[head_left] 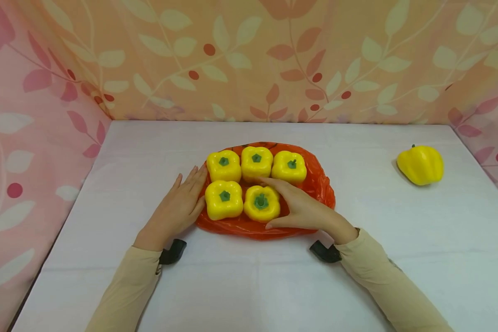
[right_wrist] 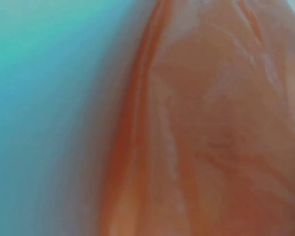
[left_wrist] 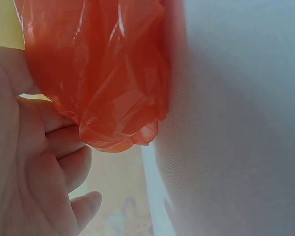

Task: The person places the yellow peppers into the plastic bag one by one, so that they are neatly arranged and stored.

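Several yellow bell peppers [head_left: 224, 199] with green stems sit upright in two rows on a red plastic bag [head_left: 257, 230]. My left hand [head_left: 177, 205] lies along the bag's left side, fingers stretched out beside the peppers. In the left wrist view, its fingers [left_wrist: 71, 167] reach past the crumpled edge of the bag. With thumb in front and fingers behind, my right hand [head_left: 299, 203] holds the front-row right bell pepper [head_left: 262, 204]. Bag film [right_wrist: 216, 123] fills most of the right wrist view and hides that hand's fingertips.
Another yellow bell pepper [head_left: 421, 165] lies on its side at the far right of the white-covered table [head_left: 249, 290]. Floral curtains [head_left: 249, 60] stand along the back edge and both sides.
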The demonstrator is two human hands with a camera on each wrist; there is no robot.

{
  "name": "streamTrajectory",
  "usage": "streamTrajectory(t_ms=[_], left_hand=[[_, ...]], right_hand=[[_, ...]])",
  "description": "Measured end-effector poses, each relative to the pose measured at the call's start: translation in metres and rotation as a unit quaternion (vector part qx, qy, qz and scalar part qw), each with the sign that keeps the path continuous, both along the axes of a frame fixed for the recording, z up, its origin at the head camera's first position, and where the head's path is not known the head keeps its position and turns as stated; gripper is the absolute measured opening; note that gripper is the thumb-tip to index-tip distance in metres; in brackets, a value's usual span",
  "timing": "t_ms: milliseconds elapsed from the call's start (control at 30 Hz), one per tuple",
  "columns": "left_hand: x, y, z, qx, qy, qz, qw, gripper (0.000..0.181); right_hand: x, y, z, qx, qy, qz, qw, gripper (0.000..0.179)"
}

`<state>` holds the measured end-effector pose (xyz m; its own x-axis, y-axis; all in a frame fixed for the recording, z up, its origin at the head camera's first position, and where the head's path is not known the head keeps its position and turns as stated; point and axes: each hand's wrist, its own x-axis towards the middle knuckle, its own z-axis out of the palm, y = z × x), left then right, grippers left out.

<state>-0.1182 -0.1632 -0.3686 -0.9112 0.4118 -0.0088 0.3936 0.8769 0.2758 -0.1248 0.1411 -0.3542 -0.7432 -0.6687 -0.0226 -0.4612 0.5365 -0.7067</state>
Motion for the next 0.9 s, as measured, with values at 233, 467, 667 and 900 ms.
streamTrajectory(t_ms=[233,467,667,900], left_hand=[[0.0000,0.0005,0.0008,0.000,0.000,-0.001,1.0000,0.067],[0.0001,0.0003,-0.0002,0.002,0.000,-0.001,1.0000,0.066],[0.0001,0.0004,-0.0002,0.001,0.001,-0.002,1.0000,0.066],[-0.0001,0.0000,0.0005,0.005,0.000,-0.003,1.0000,0.065]], right_hand=[[0.0085,0.0056,0.0033,-0.004,0.044,-0.039,0.9982,0.081],[0.0087,0.0045,0.0008,-0.041,0.082,-0.050,0.9945,0.071],[0.0073,0.0045,-0.0010,-0.052,0.086,-0.048,0.9938,0.071],[0.0054,0.0038,-0.0021,-0.061,0.074,-0.053,0.9940,0.071]])
